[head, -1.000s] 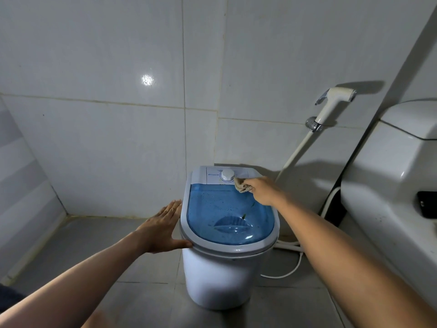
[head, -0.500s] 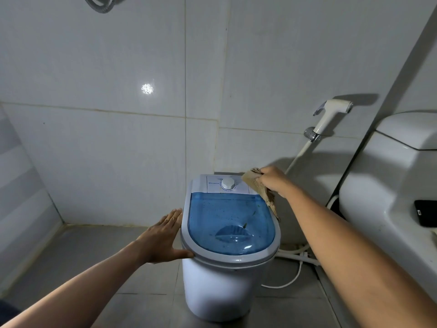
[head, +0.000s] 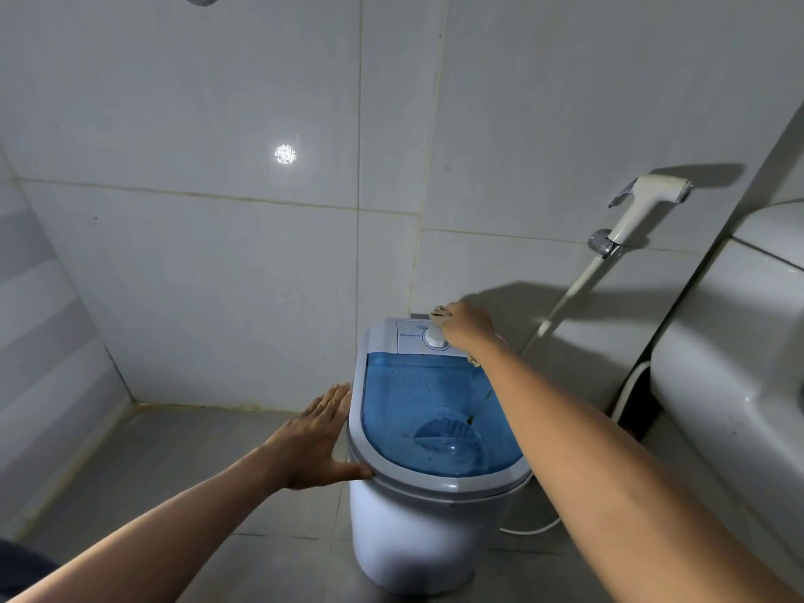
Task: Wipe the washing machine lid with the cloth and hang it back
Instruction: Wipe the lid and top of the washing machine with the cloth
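Two hands: left [head: 319, 441] flat open against one lid [head: 428, 413], right [head: 467, 326] seemingly clutching one cloth [head: 440, 314].

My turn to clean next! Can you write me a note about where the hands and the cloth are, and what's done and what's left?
Left hand: open, flat against the left rim of the washer, steadying it.
Right hand: shut on the cloth, at the back panel beside the white knob.
Lid: closed, blue, with specks and streaks showing on it.
Done: cloth is in hand and wiping is under way at the back.
Left: probably wipe the rest of the lid, then hang the cloth back. Its hanging place isn't in view.
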